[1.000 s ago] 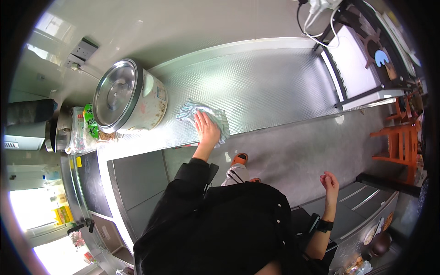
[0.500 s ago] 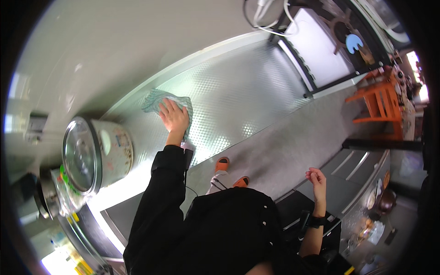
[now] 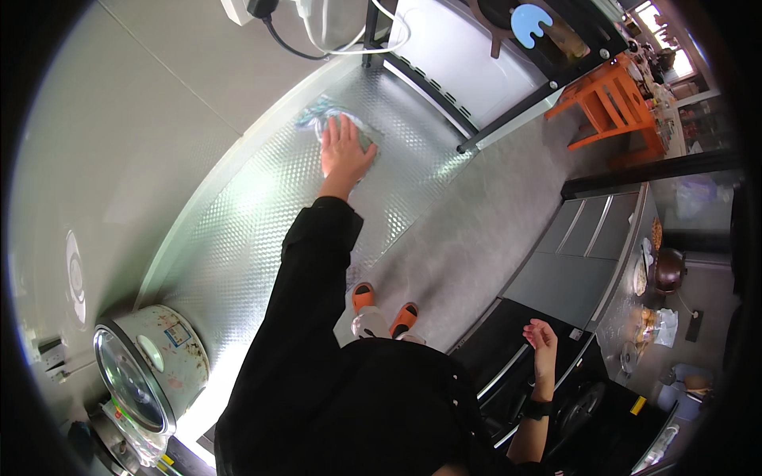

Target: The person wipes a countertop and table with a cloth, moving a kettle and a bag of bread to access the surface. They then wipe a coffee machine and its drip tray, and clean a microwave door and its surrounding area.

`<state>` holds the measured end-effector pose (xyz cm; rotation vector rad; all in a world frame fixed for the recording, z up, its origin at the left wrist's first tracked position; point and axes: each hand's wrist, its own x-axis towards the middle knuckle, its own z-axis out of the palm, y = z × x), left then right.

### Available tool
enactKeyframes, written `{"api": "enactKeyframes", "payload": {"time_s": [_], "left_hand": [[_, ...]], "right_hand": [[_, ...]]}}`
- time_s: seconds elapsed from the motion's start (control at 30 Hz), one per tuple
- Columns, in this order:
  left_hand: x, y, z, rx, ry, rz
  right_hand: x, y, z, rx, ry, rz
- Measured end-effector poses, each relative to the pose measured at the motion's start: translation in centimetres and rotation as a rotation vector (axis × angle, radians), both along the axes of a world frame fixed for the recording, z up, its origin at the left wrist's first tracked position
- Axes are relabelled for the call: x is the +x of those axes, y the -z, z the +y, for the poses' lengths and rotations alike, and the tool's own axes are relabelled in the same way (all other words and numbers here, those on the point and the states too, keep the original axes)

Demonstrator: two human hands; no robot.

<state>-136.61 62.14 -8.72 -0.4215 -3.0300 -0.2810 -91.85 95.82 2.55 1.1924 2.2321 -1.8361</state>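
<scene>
My left hand (image 3: 347,155) lies flat on a crumpled green-and-white cloth (image 3: 313,116), its fingers stretched out and slightly apart. Part of the cloth shows beyond my fingertips; the rest is under my palm. Beneath it is a silvery counter surface with a dimpled pattern (image 3: 246,198), close to the wall. My right hand (image 3: 541,339) hangs in the air at my right side, above the dark cabinets. Its fingers are loosely bent and apart, and nothing shows in them.
A white rice cooker (image 3: 178,349) with a glass lid stands at the left end of the counter. A black-framed rack (image 3: 508,123) holding a white appliance (image 3: 444,55) borders the far end, cables hanging nearby. An orange chair (image 3: 607,111) stands beyond. Grey cabinets (image 3: 583,262) line my right.
My left hand and the cloth have moved along the counter toward the rack at the far end. My view has turned and shifted that way; the right hand stays raised at my side.
</scene>
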Motion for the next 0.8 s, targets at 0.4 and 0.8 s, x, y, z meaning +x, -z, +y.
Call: {"api": "enactKeyframes", "payload": {"time_s": [0.4,0.8], "left_hand": [[15.8,1.4,5.8,0.299,0.635,0.082],[19.6,-1.0,-20.7,-0.26,-0.537,-0.35]], "right_hand": [[-2.1,0.7,0.1,-0.028,-0.104,0.099],[-8.0,4.5,-1.2,-0.118,-0.338,0.167]]}}
